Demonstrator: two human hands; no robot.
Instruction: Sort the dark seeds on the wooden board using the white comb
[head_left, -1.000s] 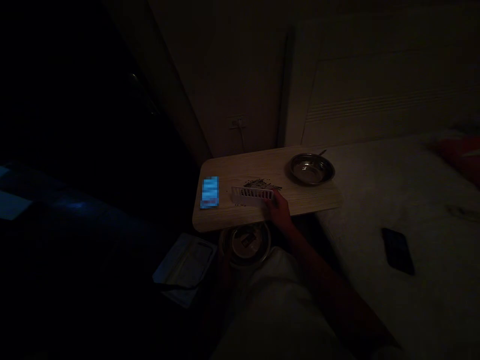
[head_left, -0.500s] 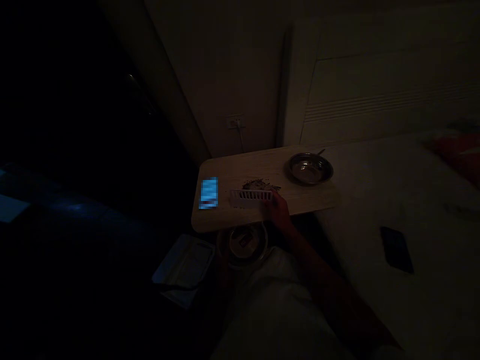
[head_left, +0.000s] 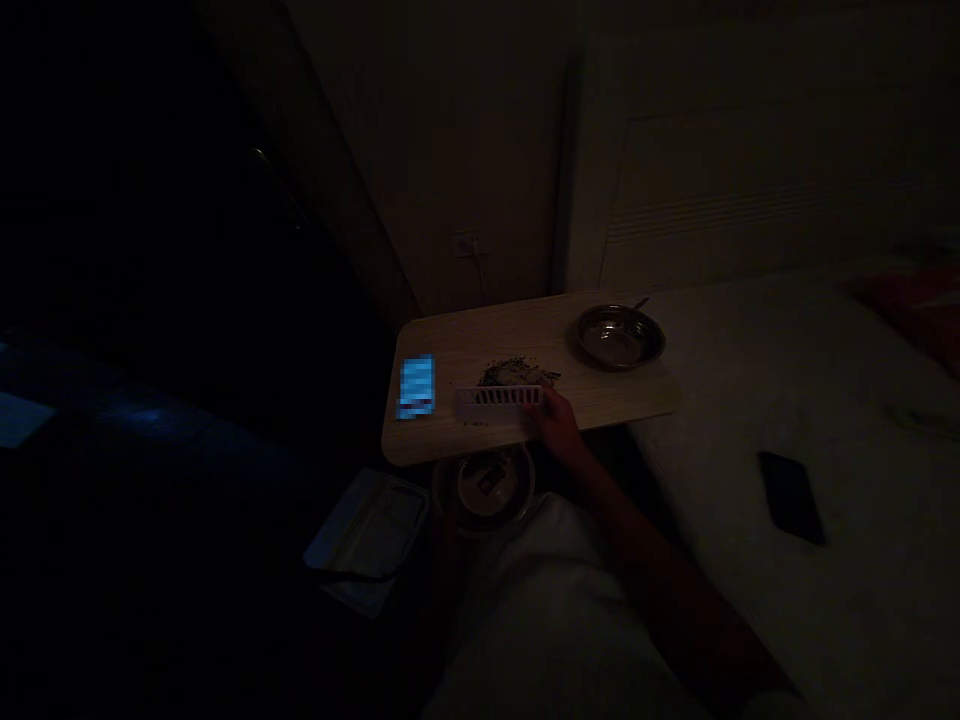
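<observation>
slotted strip (head_left: 489, 410) nearer front of tabletop (head_left: 502, 334), dark wall (head_left: 442, 130) behind

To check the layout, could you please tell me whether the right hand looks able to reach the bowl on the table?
Probably yes: nothing visible stands between the right hand and the bowl, though that hand holds a slotted strip it may need to release.

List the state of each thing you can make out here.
Slotted piece: held in right hand
Loose bits: heaped, some scattered
Upper bowl: upright
Lower bowl: appears upright, left hand beside it, grip unclear
Blue screen: lit
Black phone: screen dark
Wall socket: cable plugged in
</observation>
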